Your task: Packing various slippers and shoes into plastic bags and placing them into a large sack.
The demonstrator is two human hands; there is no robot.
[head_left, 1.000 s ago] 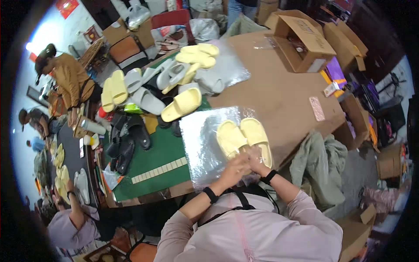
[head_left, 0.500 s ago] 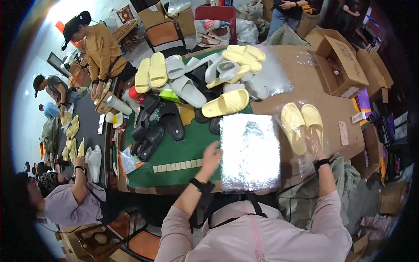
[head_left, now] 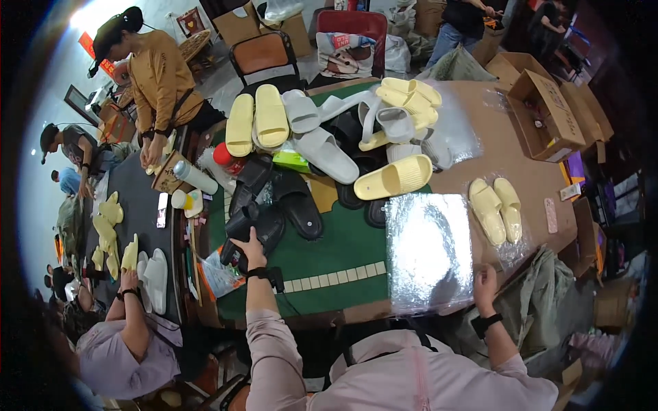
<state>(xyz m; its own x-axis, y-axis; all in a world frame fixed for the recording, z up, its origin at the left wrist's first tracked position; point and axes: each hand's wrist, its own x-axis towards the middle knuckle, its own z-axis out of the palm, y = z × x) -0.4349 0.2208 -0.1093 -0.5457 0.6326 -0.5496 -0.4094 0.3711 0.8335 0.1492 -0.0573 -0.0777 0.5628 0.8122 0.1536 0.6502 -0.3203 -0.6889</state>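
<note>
While our left hand (head_left: 252, 248) closes its fingers on a black rubber slipper (head_left: 255, 229) at the near left of the green felt mat (head_left: 329, 253), one pair sits bagged and the pile is mostly untouched.

Done, as we read it: a pale yellow foam slipper pair (head_left: 496, 209) lies in a clear plastic bag on the brown cardboard tabletop (head_left: 507, 161), right of the empty silvery plastic bag (head_left: 428, 250) lying flat in front of us. Our right hand (head_left: 484, 284) rests on that bag's near right corner, fingers curled; we cannot tell if it's pinching the film. Left: black slippers, grey slippers (head_left: 322, 147) and loose yellow slippers (head_left: 394, 178) heaped on the far side, unbagged.
</note>
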